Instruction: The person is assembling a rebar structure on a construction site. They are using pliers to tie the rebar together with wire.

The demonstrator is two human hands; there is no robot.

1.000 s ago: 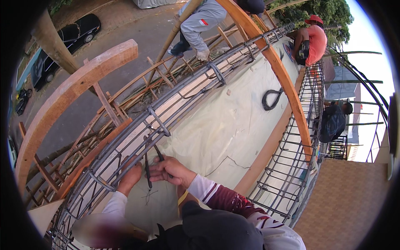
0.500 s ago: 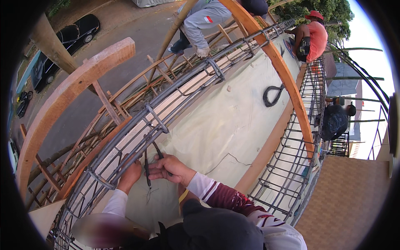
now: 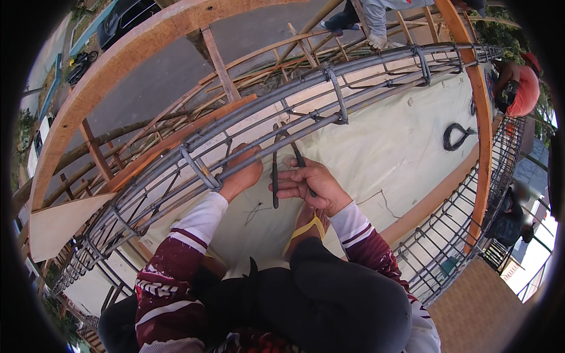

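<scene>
My right hand (image 3: 315, 185) holds a pair of black-handled pincers (image 3: 275, 179). The handles are spread, with fingers around one and the thumb side by the other, and the jaws point up at the lower bars of a long steel rebar cage (image 3: 200, 167). My left hand (image 3: 242, 170) is curled against those bars, just left of the pincers. Its fingertips are behind the steel, so what they grip, if anything, is hidden. Short cut wires (image 3: 256, 210) lie on the pale sheeting (image 3: 365, 141) below my hands.
A curved timber (image 3: 135, 44) arches at the left, another timber (image 3: 479, 117) at the right. A wire coil (image 3: 456, 136) lies on the sheeting. Beyond are a second rebar cage (image 3: 435, 250), bamboo poles, a road below, and co-workers, one in a red shirt (image 3: 524, 91).
The view has turned and shifted, so the cage and both hands sit farther right and my left forearm shows fully. The right hand keeps the pincers with handles spread; the left stays at the bars.
</scene>
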